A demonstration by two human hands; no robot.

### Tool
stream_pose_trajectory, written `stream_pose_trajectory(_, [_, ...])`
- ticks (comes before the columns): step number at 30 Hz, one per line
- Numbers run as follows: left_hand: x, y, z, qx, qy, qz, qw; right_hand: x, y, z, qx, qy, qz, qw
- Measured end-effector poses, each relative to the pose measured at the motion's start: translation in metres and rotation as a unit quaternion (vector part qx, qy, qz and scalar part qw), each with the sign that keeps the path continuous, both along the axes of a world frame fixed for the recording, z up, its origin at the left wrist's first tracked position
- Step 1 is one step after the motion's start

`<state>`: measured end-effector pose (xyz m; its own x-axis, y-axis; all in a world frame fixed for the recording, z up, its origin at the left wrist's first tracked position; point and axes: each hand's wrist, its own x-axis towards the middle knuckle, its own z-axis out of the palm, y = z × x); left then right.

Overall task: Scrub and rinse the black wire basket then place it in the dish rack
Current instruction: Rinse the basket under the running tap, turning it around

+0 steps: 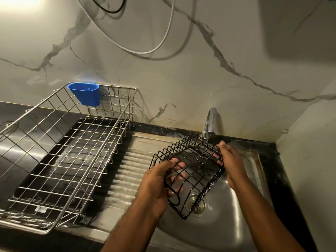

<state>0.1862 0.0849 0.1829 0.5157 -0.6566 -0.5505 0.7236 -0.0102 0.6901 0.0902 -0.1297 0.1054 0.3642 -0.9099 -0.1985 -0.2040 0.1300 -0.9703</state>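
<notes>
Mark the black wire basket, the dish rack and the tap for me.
black wire basket (198, 161): head view, dark top panel.
dish rack (116, 124): head view, right side wall wire.
tap (211, 120): head view, spout body.

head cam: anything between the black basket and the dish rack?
In the head view, only the bare ribbed steel drainboard lies between the black wire basket and the dish rack; nothing sits on it.

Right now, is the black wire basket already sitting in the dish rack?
No, both hands, left hand and right hand, hold the black wire basket above the sink, while the dish rack stands apart.
</notes>
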Motion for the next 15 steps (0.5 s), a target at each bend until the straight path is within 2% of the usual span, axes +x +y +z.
stream_pose_trajectory(6, [0.001, -0.003, 0.001, 0.002, 0.0, -0.01, 1.0, -0.009, -0.002, 0.0, -0.024, 0.039, 0.004, 0.999])
stream_pose_trajectory(15, [0.001, -0.01, -0.004, 0.006, 0.013, -0.031, 0.999, -0.02, -0.003, 0.003, -0.04, 0.034, -0.016, 0.998])
